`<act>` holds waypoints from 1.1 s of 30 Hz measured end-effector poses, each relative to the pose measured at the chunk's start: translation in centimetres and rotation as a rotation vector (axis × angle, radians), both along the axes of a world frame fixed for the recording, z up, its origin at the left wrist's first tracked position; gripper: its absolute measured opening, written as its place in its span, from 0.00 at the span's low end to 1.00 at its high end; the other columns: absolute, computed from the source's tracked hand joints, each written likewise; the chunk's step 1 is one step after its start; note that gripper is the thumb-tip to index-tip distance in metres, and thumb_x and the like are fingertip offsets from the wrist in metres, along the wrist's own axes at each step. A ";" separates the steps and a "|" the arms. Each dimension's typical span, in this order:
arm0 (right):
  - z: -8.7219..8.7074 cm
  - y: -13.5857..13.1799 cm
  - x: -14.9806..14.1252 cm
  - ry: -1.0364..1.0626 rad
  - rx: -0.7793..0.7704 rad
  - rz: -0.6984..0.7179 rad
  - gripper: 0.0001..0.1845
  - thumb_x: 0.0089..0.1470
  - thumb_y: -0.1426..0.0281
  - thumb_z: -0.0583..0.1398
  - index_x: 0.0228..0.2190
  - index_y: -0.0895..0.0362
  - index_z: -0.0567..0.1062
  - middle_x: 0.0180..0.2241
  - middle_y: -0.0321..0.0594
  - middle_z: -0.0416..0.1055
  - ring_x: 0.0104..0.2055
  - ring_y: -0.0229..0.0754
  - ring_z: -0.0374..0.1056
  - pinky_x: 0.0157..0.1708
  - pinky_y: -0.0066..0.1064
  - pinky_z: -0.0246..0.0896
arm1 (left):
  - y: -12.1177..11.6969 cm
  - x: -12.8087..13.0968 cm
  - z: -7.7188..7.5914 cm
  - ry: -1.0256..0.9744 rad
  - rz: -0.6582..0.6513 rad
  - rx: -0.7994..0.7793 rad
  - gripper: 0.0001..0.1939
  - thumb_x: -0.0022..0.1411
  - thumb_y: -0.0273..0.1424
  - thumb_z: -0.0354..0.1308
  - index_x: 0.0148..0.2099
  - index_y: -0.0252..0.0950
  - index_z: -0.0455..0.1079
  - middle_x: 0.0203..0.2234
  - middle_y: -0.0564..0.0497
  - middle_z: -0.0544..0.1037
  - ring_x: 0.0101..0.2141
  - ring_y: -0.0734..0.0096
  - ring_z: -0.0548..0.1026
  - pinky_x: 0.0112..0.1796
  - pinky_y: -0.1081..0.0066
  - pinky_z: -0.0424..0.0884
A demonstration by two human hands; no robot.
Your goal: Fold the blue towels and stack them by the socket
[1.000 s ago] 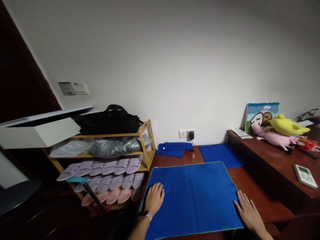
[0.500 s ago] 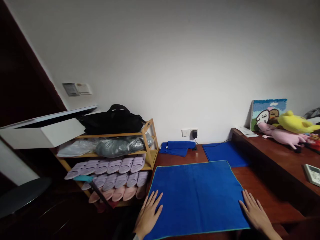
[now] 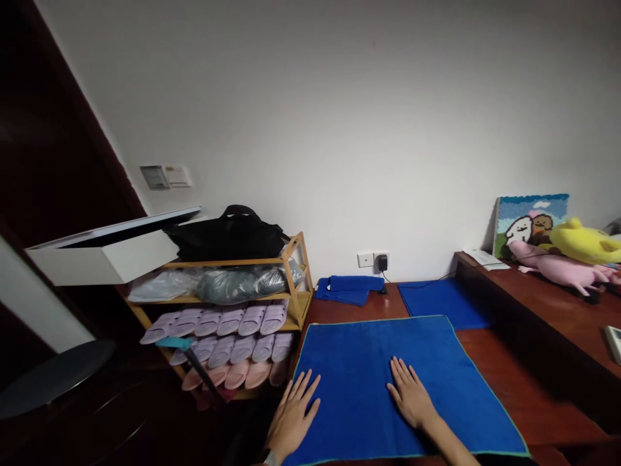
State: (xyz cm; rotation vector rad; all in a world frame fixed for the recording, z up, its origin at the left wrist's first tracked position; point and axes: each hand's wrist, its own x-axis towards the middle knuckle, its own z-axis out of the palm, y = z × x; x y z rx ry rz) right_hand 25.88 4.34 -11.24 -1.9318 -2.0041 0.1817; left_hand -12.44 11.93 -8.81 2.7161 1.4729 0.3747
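Note:
A blue cloth [image 3: 359, 362] with a green edge lies spread flat on the reddish-brown wooden table [image 3: 528, 395]. Near its left edge my left hand [image 3: 294, 414] rests palm down, fingers spread. My right hand [image 3: 410, 391] lies flat on the cloth, right of its middle, with the fingers stretched out. Neither hand grips anything. Behind the spread cloth, a folded blue cloth [image 3: 352, 288] sits by the wall, and another flat blue cloth [image 3: 441, 303] lies to its right.
Left of the table stands a wooden rack [image 3: 303, 301] with lilac slippers [image 3: 230, 320], pink slippers [image 3: 235, 374] and a black bag [image 3: 233, 236]. A black plug [image 3: 382, 262] is in the wall socket. Soft toys [image 3: 563, 265] lie on a raised ledge at right.
My right hand has moved left from the cloth's right edge towards its middle. The cloth's lower right corner now shows. My left hand stays at the left edge; the view has shifted slightly.

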 end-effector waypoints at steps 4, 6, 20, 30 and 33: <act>-1.0 -1.1 6.1 -0.054 -0.056 -0.105 0.40 0.69 0.49 0.42 0.71 0.60 0.57 0.73 0.46 0.50 0.75 0.50 0.46 0.73 0.51 0.43 | 0.2 -0.1 -0.2 0.001 0.000 -0.012 0.29 0.77 0.47 0.45 0.76 0.58 0.48 0.74 0.56 0.56 0.72 0.56 0.56 0.70 0.46 0.54; -1.6 -2.1 10.9 -0.084 -0.088 -0.198 0.40 0.68 0.50 0.43 0.71 0.61 0.57 0.73 0.47 0.50 0.76 0.51 0.45 0.73 0.51 0.43 | 0.3 -0.1 -0.2 0.001 0.004 -0.012 0.29 0.77 0.47 0.45 0.76 0.58 0.49 0.74 0.56 0.56 0.72 0.56 0.56 0.70 0.46 0.54; -1.8 -5.5 23.7 -0.055 -0.102 -0.339 0.40 0.67 0.51 0.41 0.70 0.57 0.61 0.72 0.43 0.54 0.75 0.50 0.49 0.73 0.48 0.46 | 0.6 -0.3 -0.1 0.073 -0.012 0.027 0.29 0.77 0.47 0.45 0.76 0.59 0.45 0.74 0.57 0.56 0.72 0.55 0.57 0.69 0.48 0.57; -1.8 -5.6 23.7 -0.078 -0.123 -0.349 0.41 0.67 0.50 0.39 0.72 0.56 0.57 0.73 0.42 0.52 0.75 0.47 0.47 0.73 0.46 0.45 | 0.9 -0.6 -0.3 0.142 -0.017 -0.008 0.29 0.78 0.47 0.41 0.77 0.56 0.43 0.75 0.54 0.54 0.72 0.55 0.55 0.69 0.46 0.56; -1.9 -5.6 23.6 -0.071 -0.126 -0.343 0.41 0.67 0.50 0.39 0.72 0.57 0.57 0.74 0.42 0.51 0.76 0.48 0.46 0.73 0.47 0.43 | 1.1 -0.8 -0.4 0.160 -0.011 -0.013 0.29 0.78 0.47 0.41 0.77 0.57 0.45 0.75 0.55 0.55 0.72 0.57 0.57 0.69 0.48 0.56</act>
